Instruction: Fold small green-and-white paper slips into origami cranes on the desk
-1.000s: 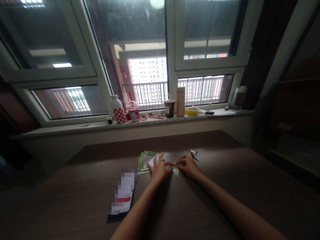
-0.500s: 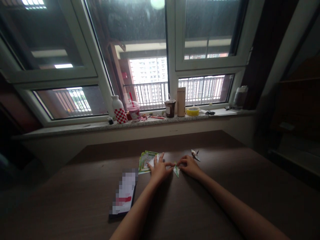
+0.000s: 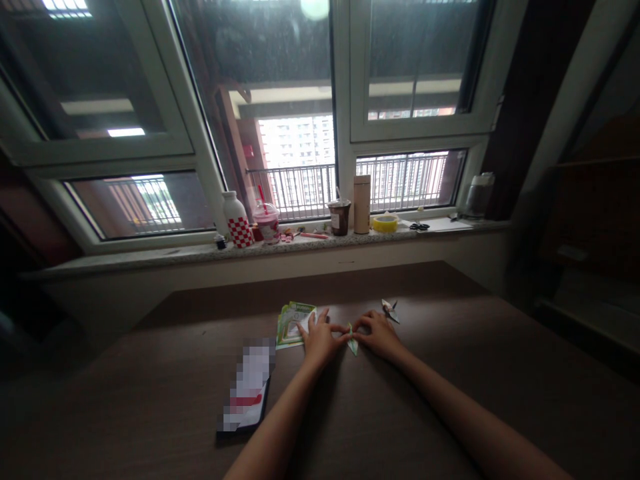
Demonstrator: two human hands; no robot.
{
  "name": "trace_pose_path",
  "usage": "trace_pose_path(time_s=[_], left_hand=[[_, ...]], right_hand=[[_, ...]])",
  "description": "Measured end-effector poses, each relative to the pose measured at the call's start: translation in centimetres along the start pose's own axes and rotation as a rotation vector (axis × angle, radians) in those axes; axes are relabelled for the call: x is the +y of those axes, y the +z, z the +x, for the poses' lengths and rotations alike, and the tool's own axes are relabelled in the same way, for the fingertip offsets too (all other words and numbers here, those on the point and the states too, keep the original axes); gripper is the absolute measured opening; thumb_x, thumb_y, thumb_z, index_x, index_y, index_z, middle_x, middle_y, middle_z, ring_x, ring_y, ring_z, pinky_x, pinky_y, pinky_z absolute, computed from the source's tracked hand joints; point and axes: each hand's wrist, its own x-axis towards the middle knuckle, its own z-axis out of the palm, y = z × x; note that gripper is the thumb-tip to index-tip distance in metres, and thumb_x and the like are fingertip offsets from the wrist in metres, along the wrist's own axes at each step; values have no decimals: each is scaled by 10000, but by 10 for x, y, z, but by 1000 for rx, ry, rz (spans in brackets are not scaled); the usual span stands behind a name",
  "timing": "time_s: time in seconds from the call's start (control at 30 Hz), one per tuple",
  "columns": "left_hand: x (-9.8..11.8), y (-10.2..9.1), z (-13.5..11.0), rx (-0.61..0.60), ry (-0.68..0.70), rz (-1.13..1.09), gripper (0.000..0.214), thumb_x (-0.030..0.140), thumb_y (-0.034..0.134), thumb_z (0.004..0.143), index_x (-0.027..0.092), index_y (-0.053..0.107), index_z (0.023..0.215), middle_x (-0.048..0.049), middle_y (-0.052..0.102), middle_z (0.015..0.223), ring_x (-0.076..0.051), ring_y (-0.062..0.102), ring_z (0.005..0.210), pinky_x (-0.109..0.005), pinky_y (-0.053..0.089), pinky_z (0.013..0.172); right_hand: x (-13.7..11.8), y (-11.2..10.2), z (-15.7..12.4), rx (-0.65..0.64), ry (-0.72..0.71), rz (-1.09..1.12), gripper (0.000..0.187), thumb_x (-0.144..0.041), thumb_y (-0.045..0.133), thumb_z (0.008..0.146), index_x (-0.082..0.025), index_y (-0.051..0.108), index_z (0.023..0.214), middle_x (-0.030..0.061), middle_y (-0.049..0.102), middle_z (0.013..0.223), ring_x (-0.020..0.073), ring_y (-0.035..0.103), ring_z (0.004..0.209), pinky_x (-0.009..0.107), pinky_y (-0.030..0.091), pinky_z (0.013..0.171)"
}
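A small green and white piece of folded paper (image 3: 353, 345) is pinched between my two hands above the brown table (image 3: 400, 427). My left hand (image 3: 320, 339) grips its left side with thumb and forefinger, the other fingers spread out. From the right, my right hand (image 3: 379, 335) holds the paper with its fingertips, fingers curled. Just beyond the right hand lies a folded paper crane (image 3: 391, 311). Left of my left hand is a stack of green printed paper sheets (image 3: 289, 327), partly hidden by the fingers.
A phone (image 3: 250, 387) with a blurred screen lies on the left. Along the windowsill (image 3: 195, 253) stand a checkered bottle (image 3: 239, 220), a pink drink cup (image 3: 267, 223), a dark drink cup (image 3: 339, 219), a tan cylinder (image 3: 361, 205), yellow tape (image 3: 385, 224) and scissors (image 3: 419, 227).
Both hands stay in nearly the same place. Their fingertips have come slightly closer together on the folded paper, which looks narrower.
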Motion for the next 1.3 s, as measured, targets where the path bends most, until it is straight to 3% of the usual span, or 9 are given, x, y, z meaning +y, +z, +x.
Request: trace_pose_path(time_s=[0.4,1.03,1.3], left_hand=[[15,-9,-4,-52,9,15,226,515,659,805,387,732,978,15,362,1578,-389,157,1489,-768,-9,1086],[4,-19,-1,-179,4,38,242,453,603,834,481,707,1051,76,230,1629,-421,26,1503,-818,-30,1033],[4,-17,-8,-68,70,92,247,536,593,822,475,725,1021,59,302,1603,-419,97,1493,-821,-83,1019]], right_hand=[[-3,4,4,11,53,19,177,-390,768,748,-277,768,884,73,594,1111,278,492,1168,398,347,1019],[14,5,12,-67,26,68,206,-245,712,749,-268,790,939,72,627,1144,262,497,1191,377,320,1081],[14,3,4,-56,-64,46,192,-294,686,796,-268,768,967,72,607,1154,258,488,1188,389,334,1072]])
